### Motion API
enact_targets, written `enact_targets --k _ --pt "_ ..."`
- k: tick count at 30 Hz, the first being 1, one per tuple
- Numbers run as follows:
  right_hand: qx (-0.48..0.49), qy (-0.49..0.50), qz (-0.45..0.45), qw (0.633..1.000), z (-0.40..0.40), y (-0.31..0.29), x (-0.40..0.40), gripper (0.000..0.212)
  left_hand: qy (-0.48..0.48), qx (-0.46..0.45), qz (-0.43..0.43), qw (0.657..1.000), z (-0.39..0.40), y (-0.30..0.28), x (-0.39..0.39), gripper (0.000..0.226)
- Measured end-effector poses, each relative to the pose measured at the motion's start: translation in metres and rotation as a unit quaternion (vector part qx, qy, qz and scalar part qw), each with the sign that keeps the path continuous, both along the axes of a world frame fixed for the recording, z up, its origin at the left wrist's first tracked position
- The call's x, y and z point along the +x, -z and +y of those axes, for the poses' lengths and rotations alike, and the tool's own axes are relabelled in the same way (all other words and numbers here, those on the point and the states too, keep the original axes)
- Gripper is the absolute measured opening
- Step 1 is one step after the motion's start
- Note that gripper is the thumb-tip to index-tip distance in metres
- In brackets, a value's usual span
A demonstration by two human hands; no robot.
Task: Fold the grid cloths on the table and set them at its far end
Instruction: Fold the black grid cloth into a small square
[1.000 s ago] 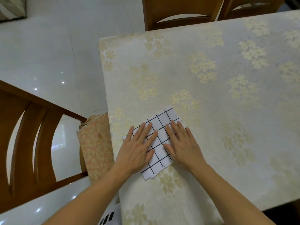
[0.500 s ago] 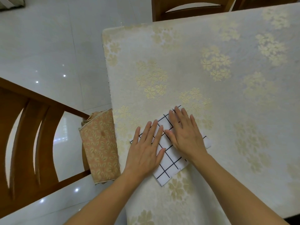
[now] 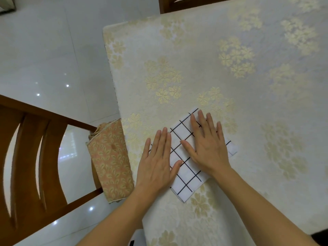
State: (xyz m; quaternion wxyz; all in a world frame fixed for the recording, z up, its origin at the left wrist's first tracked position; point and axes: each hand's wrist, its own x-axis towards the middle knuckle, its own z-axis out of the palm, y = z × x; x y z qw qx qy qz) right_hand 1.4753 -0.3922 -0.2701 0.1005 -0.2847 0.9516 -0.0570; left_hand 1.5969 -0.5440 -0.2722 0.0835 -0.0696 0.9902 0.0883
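Note:
A folded white cloth with a black grid (image 3: 184, 181) lies flat on the table (image 3: 230, 82), near its left edge and close to me. My left hand (image 3: 156, 164) rests palm down on the cloth's left part, fingers straight and together. My right hand (image 3: 207, 146) presses flat on its right part, fingers slightly spread and pointing away from me. Both hands hide much of the cloth; its near corner and far corner show. Neither hand grips anything.
The table carries a cream cover with gold flower clusters. A wooden chair (image 3: 26, 157) with a patterned cushion (image 3: 110, 162) stands at the table's left side. Another chair back (image 3: 177, 4) stands at the far edge. Glossy white floor tiles (image 3: 44, 59) lie left.
Both hands have slid a little forward and rightward over the cloth, staying flat on it. The camera has shifted, so the cloth sits further right in view.

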Motion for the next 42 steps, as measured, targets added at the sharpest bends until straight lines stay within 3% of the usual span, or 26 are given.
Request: enact_targets --k 6,11,28,32,35,38,42 --pt "0.020 0.029 -0.011 0.999 0.007 0.009 0.010 0.078 0.005 -0.007 -0.010 1.000 0.002 0.001 0.003 0.082" --pt "0.002 0.053 -0.013 0.998 0.023 0.006 0.013 0.079 0.087 0.006 0.001 0.996 0.030 -0.002 0.027 0.086" --pt "0.017 0.094 -0.025 0.995 0.031 0.005 0.017 0.080 0.115 0.000 -0.040 0.993 0.022 -0.015 0.036 0.084" --pt "0.009 0.086 -0.064 0.994 0.033 -0.006 0.012 0.076 0.199 0.007 0.004 0.980 0.002 -0.032 -0.005 0.071" --pt "-0.013 0.141 -0.061 0.988 0.043 -0.019 0.012 0.068 0.295 -0.008 0.019 0.955 -0.016 -0.037 -0.066 0.063" --pt "-0.038 0.221 -0.064 0.973 0.056 -0.028 0.015 0.059 0.372 -0.048 0.007 0.927 -0.027 -0.034 -0.121 0.064" --pt "-0.044 0.249 -0.019 0.967 0.066 -0.028 0.014 0.045 0.397 -0.070 -0.022 0.915 -0.045 -0.026 -0.154 0.070"
